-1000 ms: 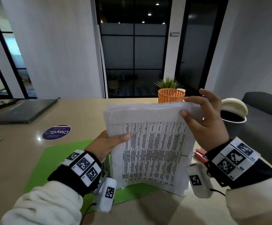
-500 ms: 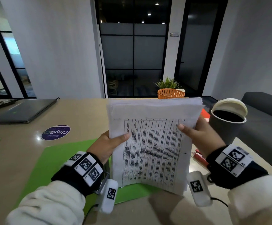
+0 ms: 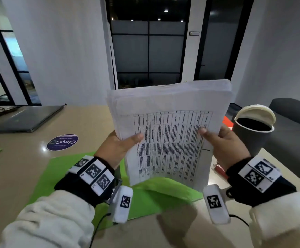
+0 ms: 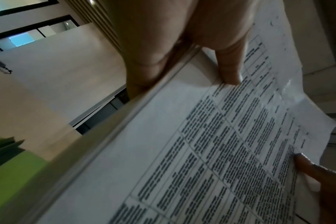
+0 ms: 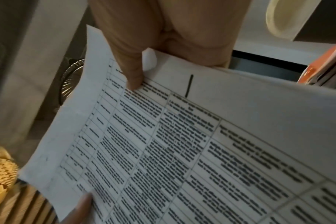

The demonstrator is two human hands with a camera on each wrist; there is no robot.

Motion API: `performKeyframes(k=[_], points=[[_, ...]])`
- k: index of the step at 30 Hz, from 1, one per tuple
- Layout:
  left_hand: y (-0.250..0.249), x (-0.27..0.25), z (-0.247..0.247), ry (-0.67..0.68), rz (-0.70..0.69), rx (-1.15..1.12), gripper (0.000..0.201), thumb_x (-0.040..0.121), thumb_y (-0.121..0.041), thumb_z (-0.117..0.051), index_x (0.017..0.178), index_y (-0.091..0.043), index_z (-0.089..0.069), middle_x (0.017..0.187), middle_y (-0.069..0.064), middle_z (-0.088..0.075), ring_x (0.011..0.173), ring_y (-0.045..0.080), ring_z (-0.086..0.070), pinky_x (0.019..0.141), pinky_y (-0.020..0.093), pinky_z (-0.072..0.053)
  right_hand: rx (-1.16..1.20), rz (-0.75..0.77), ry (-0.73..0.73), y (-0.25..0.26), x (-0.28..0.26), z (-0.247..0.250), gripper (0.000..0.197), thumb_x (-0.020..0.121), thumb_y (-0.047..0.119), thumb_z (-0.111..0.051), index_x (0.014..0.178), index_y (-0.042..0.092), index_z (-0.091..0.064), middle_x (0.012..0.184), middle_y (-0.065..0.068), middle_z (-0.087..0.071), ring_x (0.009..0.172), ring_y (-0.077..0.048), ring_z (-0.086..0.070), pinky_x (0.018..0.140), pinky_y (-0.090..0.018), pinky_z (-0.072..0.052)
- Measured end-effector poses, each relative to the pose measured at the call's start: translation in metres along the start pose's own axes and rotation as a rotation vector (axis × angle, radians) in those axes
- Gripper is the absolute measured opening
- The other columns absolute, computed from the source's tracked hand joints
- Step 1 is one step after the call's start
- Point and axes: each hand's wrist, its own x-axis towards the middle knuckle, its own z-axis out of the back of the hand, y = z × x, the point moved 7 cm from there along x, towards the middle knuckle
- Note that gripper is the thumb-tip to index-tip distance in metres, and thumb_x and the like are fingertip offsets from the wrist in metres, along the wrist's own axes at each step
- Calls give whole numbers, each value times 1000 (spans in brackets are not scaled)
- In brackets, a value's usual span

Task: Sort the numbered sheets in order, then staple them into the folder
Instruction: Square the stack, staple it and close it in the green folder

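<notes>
Left grip: our left hand [image 3: 117,146] pinches the left edge of the stack of sheets [image 3: 170,133], thumb pressed on the printed face, fingers hidden behind.
Right grip: our right hand [image 3: 226,145] pinches the right edge the same way, thumb on the table print.
Where the stack is: held upright in the air between both hands, its lower edge above the open green folder [image 3: 59,169] lying on the table [image 3: 11,176].
How it handles: we judge the stack light but floppy; the bottom bows towards us and the top edges sit uneven, so loose sheets could slide apart.
Where to hold: both side edges near mid-height, as now, should keep it square for tapping the edges level on the table.
Nearby right: a red stapler [image 3: 220,170] lies partly hidden behind our right wrist; a grey bin [image 3: 253,135] with a pale swing lid stands just beyond.
Nearby left: a round sticker [image 3: 62,142] and a closed laptop [image 3: 25,119], well apart from the work.
In the way: nothing we can see over the folder.
</notes>
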Motion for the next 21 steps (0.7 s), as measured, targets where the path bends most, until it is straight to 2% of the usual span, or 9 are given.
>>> performKeyframes(k=[2,4,7,11,13,15,17,19,21], points=[[10,1,-1,35,39,43,59,57,-45,-82,106,-19,-64,104,3,-71,98,18,-66,93,41,-50,-69,-95,28,-12,-3,0,56,49,54,-80,95,25,-67,97,1,-74,97,-20,-68,93,-44,-52],[24,-4,-7,98,115,136,72,51,-54,-80,113,-25,-59,109,0,-68,101,18,-63,96,44,-47,-136,-227,93,-37,-9,3,64,43,55,-83,97,25,-66,98,0,-74,101,-23,-66,99,-52,-45],[45,-12,-9,161,223,164,88,43,-66,-76,120,-29,-54,117,-1,-65,111,20,-58,102,49,-42,-122,-401,153,-67,-19,10,43,58,27,-81,97,21,-64,85,5,-75,94,-20,-66,101,-51,-44],[47,-12,-6,84,233,276,74,61,-69,-63,121,-28,-53,122,-6,-61,110,18,-56,104,40,-39,-206,-507,186,-93,-23,15,57,46,35,-89,98,22,-69,91,3,-75,98,-22,-67,98,-45,-47],[39,-7,1,-16,199,293,55,79,-54,-59,123,-23,-52,119,-7,-58,106,15,-54,99,27,-35,-217,-513,169,-93,-21,15,30,68,21,-80,95,16,-70,81,5,-76,87,-17,-69,90,-39,-52],[33,-2,9,-68,186,230,53,81,-49,-58,126,-21,-49,120,-4,-57,111,16,-53,99,27,-34,-178,-544,132,-92,-20,15,23,79,14,-70,101,8,-69,77,4,-75,78,-14,-70,81,-35,-54],[29,0,16,-91,183,115,65,74,-55,-61,128,-21,-47,130,-6,-52,120,16,-48,107,32,-30,-109,-554,122,-91,-22,13,39,69,24,-77,102,4,-68,83,-4,-75,82,-23,-70,87,-42,-53],[28,3,23,-159,200,-16,73,78,-52,-65,136,-15,-39,136,-7,-43,120,15,-44,107,35,-29,-90,-552,115,-92,-25,10,78,37,43,-91,100,5,-65,94,-12,-73,93,-31,-68,92,-46,-51],[28,6,27,-252,227,-180,51,90,-29,-58,134,-9,-41,137,6,-47,119,25,-50,99,41,-41,-5,-529,81,-93,-24,7,95,28,38,-93,108,1,-59,99,-15,-70,92,-30,-67,84,-44,-56]])
